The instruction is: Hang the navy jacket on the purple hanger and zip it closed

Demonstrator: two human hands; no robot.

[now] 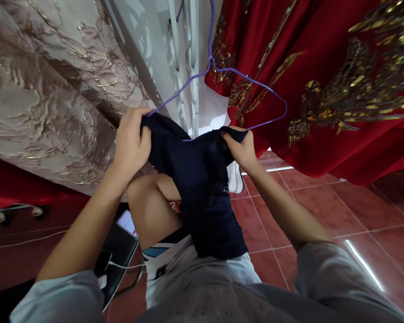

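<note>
a home: tiled floor (323,211), hung embroidered red garment (340,89).

Both arms reach forward and up from short grey sleeves, bare from the elbows on. The left hand (132,142) is raised with its back to the camera, fingers (144,143) curled over and thumb pressed in, pinching tight. The right hand (242,148) sits a little lower and well apart from it, wrist bent, fingers folded in a closed grip.
</note>
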